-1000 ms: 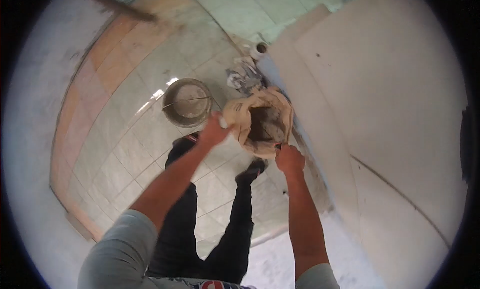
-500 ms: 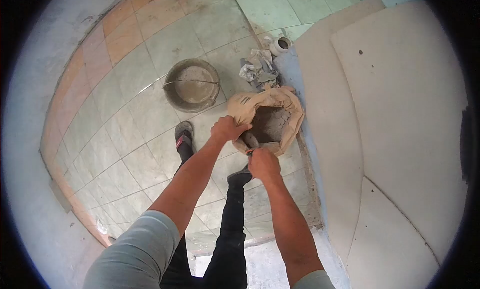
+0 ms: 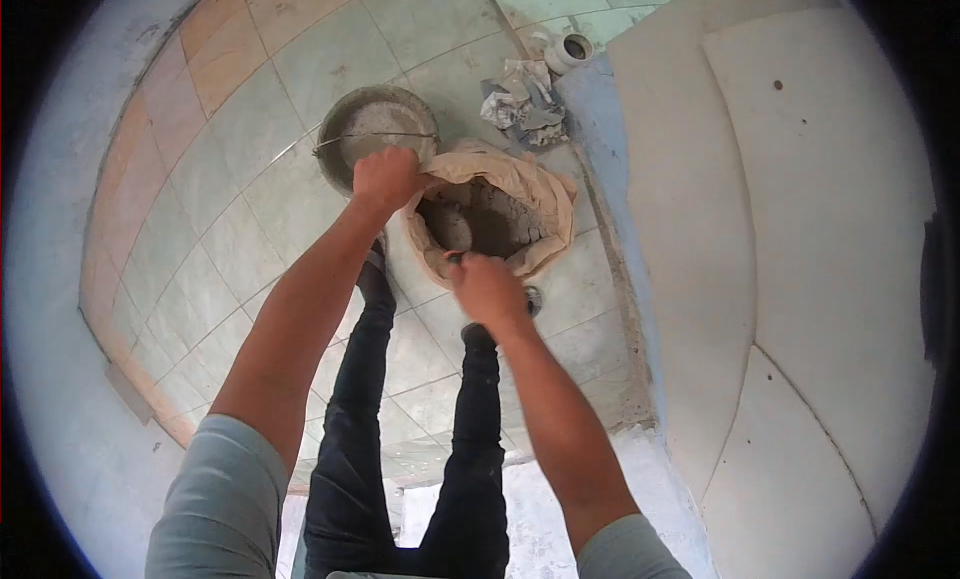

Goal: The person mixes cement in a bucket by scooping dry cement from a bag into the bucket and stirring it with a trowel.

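Observation:
A brown paper bag (image 3: 560, 204) of grey powder stands on the floor with its mouth wide apart. My left hand (image 3: 388, 179) is closed on the bag's left rim, close to the bucket. Over the bag's near rim, my right hand (image 3: 490, 289) is wrapped round the dark handle of a trowel. The trowel's grey, powder-covered blade (image 3: 450, 226) is inside the bag and hard to tell from the powder. Left of the bag, a round bucket (image 3: 335, 164) with a wire handle holds a grey mix; my left hand overlaps its near edge.
Crumpled paper (image 3: 522, 109) and a white pipe fitting (image 3: 570, 51) lie beyond the bag. A pale panelled surface (image 3: 680, 229) rises along the right. The tiled floor (image 3: 240, 229) extends left to a wall. My legs and feet are just below the bag.
The bag has tipped or shifted left, towards the bucket, with my left hand on its rim. My right hand has moved left and up with the trowel.

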Demonstrator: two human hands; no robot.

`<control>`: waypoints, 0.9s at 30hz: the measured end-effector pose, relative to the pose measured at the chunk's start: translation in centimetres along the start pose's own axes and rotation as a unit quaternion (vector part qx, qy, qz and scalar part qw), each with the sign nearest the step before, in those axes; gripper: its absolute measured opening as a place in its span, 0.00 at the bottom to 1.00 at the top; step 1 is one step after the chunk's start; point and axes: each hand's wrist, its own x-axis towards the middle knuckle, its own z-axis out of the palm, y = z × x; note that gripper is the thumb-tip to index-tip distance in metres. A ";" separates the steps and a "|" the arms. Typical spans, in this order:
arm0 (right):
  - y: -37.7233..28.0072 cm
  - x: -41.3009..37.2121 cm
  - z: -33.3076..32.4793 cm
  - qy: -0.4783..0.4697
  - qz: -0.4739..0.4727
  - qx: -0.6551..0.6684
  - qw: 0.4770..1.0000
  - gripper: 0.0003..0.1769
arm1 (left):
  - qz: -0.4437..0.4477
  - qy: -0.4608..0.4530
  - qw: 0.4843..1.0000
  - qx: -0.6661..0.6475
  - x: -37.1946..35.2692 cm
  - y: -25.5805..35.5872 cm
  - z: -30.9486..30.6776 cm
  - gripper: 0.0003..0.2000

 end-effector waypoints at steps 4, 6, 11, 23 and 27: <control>5.0 3.5 -1.2 0.004 0.023 -0.119 0.993 0.15 | 0.003 0.092 0.992 -0.088 -1.8 -1.1 0.1 0.27; 6.8 6.7 1.2 -0.001 -0.038 -0.222 0.974 0.15 | 0.010 0.156 0.962 -0.222 -3.6 -1.6 1.6 0.28; 7.7 12.0 3.4 -0.030 -0.145 -0.345 0.927 0.17 | -0.102 0.005 0.932 -0.348 -19.9 -6.1 9.0 0.27; 8.3 5.7 -2.6 -0.009 -0.043 -0.312 0.949 0.14 | -0.072 -0.417 0.816 -0.393 -47.8 -2.6 -9.6 0.09; 6.8 2.3 -2.5 0.012 -0.013 -0.203 0.979 0.17 | -0.240 -0.544 0.743 -0.308 -58.3 -6.6 -14.7 0.16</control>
